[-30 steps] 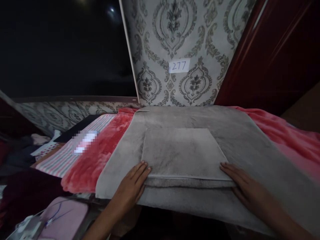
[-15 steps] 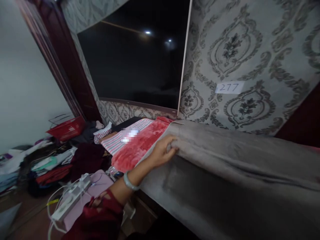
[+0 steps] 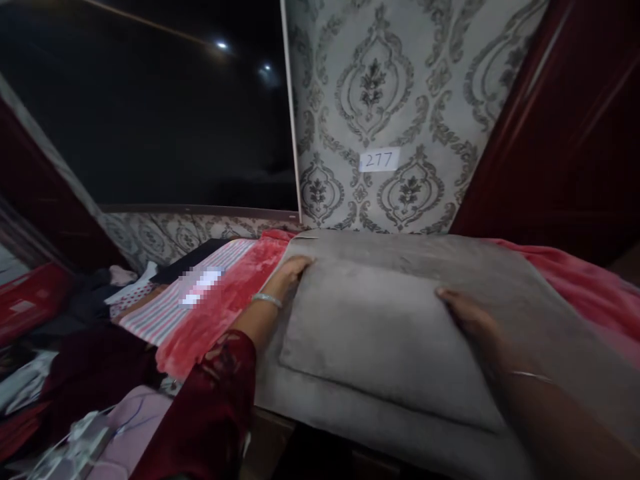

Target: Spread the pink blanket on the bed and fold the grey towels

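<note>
L hand point(image 3: 293, 275) & R hand point(image 3: 465, 313) rest on folded grey towel point(image 3: 380, 340), center of frame, both grips released, not clenched; red blanket point(image 3: 205, 330) just beside, at left.

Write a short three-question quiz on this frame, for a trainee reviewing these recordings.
1. True or false: the left hand and the right hand both touch the folded grey plush cloth.
2. Multiple choice: what lies next to the grey cloth on the left of the view? A) a red plush blanket B) a wooden tray C) a metal sink
3. Fill in the blank: the number on the paper note on the damask wallpaper is ____.

Key: 1 true; 2 A; 3 277.
</note>
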### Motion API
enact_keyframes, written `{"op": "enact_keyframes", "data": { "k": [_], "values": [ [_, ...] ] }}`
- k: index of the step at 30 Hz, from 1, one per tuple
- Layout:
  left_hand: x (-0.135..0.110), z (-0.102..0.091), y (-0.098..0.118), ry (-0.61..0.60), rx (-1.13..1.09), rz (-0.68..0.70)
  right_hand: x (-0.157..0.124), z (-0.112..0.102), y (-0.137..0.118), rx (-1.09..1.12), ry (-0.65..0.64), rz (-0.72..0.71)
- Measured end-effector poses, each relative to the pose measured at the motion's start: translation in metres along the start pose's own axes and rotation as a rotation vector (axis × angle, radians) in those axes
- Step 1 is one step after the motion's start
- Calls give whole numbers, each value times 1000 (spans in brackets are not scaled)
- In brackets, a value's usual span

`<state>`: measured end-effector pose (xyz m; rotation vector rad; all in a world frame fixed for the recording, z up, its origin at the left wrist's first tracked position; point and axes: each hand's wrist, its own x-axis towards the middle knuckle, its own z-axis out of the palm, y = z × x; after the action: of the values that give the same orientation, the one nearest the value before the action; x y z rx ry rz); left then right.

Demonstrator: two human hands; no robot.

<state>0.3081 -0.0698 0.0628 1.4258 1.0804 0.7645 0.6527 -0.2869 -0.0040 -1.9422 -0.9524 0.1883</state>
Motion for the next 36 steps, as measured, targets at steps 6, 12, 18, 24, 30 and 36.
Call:
{"op": "enact_keyframes", "data": {
  "k": [6,12,18,24,30,36],
  "values": [
    [27,10,-69,92,24,20,-16,30,31,201,-14,208],
    [48,7,-83,191,51,104,-13,34,47,250,-37,39],
    [46,3,-86,166,49,117,-12,39,57,237,-38,26],
    [37,3,-80,68,27,94,-8,15,24,-242,-90,16],
    [35,4,-74,43,74,120,-13,54,-86,-461,-250,-329],
    [40,3,-74,128,179,149,-73,160,-155,-499,-493,-608]
  ]
}}
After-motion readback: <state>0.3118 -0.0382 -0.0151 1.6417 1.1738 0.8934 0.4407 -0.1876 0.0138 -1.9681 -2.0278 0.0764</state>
